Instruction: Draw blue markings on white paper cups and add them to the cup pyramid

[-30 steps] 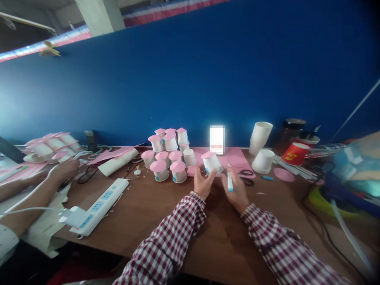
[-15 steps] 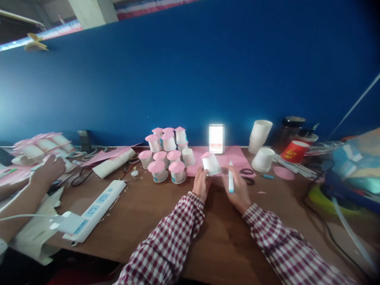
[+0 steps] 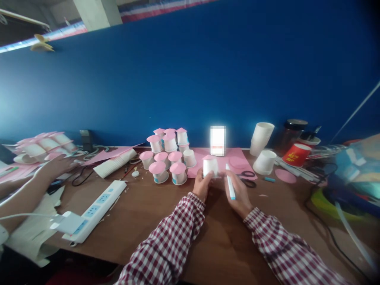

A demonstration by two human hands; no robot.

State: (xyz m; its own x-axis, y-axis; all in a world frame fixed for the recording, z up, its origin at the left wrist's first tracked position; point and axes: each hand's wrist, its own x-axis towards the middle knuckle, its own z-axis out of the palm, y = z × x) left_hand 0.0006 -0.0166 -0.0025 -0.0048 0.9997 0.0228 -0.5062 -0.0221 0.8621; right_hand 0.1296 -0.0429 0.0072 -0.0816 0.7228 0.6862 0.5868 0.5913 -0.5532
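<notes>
My left hand (image 3: 203,185) is closed on a white paper cup (image 3: 210,167) that stands upside down under a pink cone top, over the front of a pink sheet (image 3: 236,153). A little to the right, my right hand (image 3: 238,194) grips a white marker (image 3: 230,185) with a blue end pointing down toward me. Beside that hand lie black scissors (image 3: 248,182), partly on the pink sheet. Left of the held cup, several cups with pink cone tops (image 3: 158,170) stand in rows, along with one bare white cup (image 3: 189,158).
A lit phone (image 3: 218,141) stands behind the cup. To the right are white cups (image 3: 265,162), a blue cap (image 3: 269,179), a pink disc (image 3: 285,175) and a red cup (image 3: 296,154). A power strip (image 3: 97,209) and a fallen cup stack (image 3: 114,164) lie left. A co-worker's arm (image 3: 32,186) reaches in.
The held cup has gone from tilted to more upright. My right hand and the marker have shifted slightly down. The co-worker's hand has moved, and the whole view has shifted a little.
</notes>
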